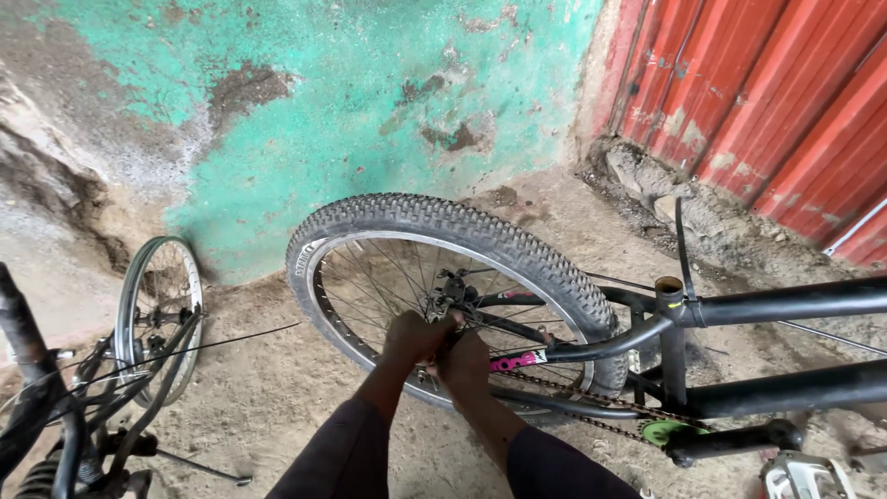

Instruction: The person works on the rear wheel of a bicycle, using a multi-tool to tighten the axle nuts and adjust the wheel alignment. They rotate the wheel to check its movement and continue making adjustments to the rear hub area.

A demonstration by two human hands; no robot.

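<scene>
Both hands are clamped at the hub of the rear wheel (443,277), left hand (413,337) at 9 o'clock, right hand (465,363) at 6, fingers curled tight, probably so the axle gets steadied against the black frame (785,301).

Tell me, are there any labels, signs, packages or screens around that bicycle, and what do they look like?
Pink sticker label: a narrow strip with dark lettering on the black bicycle frame's lower rear stay, just right of the person's right hand.
No packages, signs or screens show.
</scene>
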